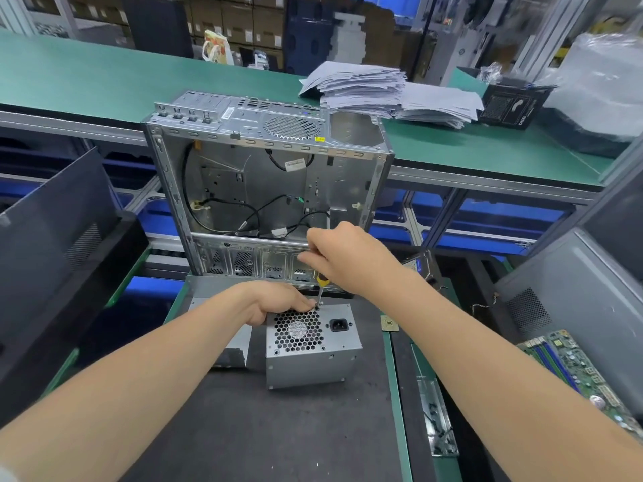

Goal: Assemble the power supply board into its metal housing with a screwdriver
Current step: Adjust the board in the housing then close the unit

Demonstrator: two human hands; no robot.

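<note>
We find the power supply housing (306, 342) mid-frame on the surface (243, 429). Right grip (342, 259) clamps the screwdriver (322, 280), shaft near vertical, tip at the housing's top-edge screw directly below. Left grip (278, 302) curls over that edge beside it.

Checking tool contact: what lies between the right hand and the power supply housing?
The screwdriver: in the head view its shaft runs from the right hand down to the top edge of the power supply housing, beside the left hand.
</note>
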